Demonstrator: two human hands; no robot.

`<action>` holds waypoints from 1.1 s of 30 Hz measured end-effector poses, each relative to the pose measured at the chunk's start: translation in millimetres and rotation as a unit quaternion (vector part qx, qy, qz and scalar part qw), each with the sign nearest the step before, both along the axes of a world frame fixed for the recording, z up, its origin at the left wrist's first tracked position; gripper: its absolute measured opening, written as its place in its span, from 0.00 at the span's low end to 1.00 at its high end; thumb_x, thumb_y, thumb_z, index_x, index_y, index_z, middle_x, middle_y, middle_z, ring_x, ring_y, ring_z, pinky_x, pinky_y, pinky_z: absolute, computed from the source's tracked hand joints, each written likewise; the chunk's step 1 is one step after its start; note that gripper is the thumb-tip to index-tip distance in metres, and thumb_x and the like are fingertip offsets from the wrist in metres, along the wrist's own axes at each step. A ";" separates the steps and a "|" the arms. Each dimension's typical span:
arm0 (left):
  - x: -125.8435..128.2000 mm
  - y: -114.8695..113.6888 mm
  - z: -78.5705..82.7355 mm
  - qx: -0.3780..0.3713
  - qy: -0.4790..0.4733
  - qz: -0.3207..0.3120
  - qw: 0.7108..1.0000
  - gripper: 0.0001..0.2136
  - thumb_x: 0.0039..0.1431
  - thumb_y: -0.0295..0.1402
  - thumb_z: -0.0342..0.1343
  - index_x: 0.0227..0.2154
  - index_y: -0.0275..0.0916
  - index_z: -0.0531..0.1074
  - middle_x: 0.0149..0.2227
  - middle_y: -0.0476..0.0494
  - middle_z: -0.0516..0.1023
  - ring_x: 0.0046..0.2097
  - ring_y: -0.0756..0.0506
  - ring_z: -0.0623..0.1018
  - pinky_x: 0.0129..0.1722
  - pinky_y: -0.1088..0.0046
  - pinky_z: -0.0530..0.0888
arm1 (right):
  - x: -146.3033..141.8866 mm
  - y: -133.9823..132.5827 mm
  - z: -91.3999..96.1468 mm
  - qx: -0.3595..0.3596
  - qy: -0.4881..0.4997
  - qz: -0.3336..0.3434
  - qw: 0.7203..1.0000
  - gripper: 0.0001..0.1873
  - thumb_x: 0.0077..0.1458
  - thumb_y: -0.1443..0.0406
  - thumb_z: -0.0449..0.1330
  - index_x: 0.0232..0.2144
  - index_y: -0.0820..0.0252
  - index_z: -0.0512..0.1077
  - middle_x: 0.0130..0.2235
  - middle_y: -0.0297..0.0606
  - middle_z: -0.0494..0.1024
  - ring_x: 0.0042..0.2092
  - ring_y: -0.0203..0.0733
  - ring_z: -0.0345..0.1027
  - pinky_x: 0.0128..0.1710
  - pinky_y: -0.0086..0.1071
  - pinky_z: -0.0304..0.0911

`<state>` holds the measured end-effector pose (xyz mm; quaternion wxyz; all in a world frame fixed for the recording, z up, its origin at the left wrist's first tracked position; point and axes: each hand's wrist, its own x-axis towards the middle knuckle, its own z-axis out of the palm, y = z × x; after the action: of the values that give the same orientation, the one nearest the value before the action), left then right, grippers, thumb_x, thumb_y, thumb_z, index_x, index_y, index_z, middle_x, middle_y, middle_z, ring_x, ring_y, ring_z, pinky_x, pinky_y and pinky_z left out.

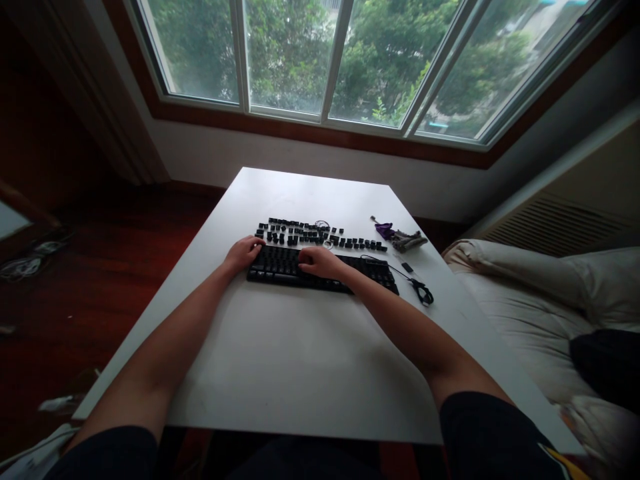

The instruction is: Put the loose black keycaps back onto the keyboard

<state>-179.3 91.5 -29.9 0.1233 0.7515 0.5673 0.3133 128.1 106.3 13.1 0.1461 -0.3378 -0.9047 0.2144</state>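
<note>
A black keyboard (pixel 280 267) lies across the middle of a white table (pixel 300 360). My left hand (pixel 243 253) rests on its left end, fingers curled over the far edge and closed on the frame. My right hand (pixel 321 261) lies on the keyboard's middle, fingers bent and pressed together in a pinch; what they hold, if anything, is too small to see. Just beyond the keyboard lie several loose black keycaps (pixel 310 235) set in rows.
A purple-and-grey bundle (pixel 403 238) lies at the table's far right. The keyboard's black cable (pixel 421 291) and a small black piece (pixel 407 267) sit right of the keyboard. A bed with pale bedding (pixel 540 313) adjoins the table's right. Windows (pixel 320 60) ahead.
</note>
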 end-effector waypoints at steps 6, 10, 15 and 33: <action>0.4 -0.1 3.1 -0.006 -0.002 -0.001 1.000 0.14 0.63 0.36 0.49 0.44 0.44 0.78 0.46 0.43 0.77 0.48 0.42 0.76 0.51 0.65 0.72 | -7.0 0.1 8.4 0.030 -0.054 -0.002 0.998 0.07 0.52 0.63 0.62 0.34 0.59 0.75 0.31 0.33 0.75 0.31 0.35 0.63 0.30 0.28 0.49; -0.2 0.0 2.9 -0.007 -0.003 0.001 1.000 0.14 0.63 0.35 0.50 0.44 0.43 0.78 0.46 0.43 0.78 0.48 0.42 0.76 0.51 0.65 0.72 | -10.8 -4.4 18.2 0.064 -0.115 0.007 0.991 0.07 0.52 0.63 0.62 0.35 0.58 0.75 0.34 0.36 0.78 0.34 0.38 0.66 0.31 0.29 0.49; -0.4 0.6 1.2 -0.002 0.003 0.000 1.000 0.14 0.63 0.35 0.49 0.45 0.43 0.78 0.46 0.43 0.77 0.48 0.42 0.76 0.51 0.65 0.72 | -15.7 -14.8 33.1 0.103 -0.208 0.011 0.973 0.10 0.54 0.61 0.61 0.39 0.58 0.75 0.42 0.40 0.79 0.40 0.43 0.70 0.31 0.30 0.52; -1.5 2.0 0.3 0.001 0.005 0.000 1.000 0.14 0.64 0.35 0.49 0.45 0.43 0.78 0.46 0.44 0.78 0.48 0.42 0.76 0.50 0.65 0.72 | -27.9 -19.1 46.2 0.123 -0.272 0.024 0.954 0.11 0.55 0.63 0.59 0.40 0.58 0.76 0.42 0.45 0.80 0.41 0.47 0.72 0.33 0.31 0.57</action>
<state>-180.8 93.5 -29.7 0.1199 0.7534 0.5673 0.3100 100.3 87.1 59.3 -0.0704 -0.3409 -0.9374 0.0054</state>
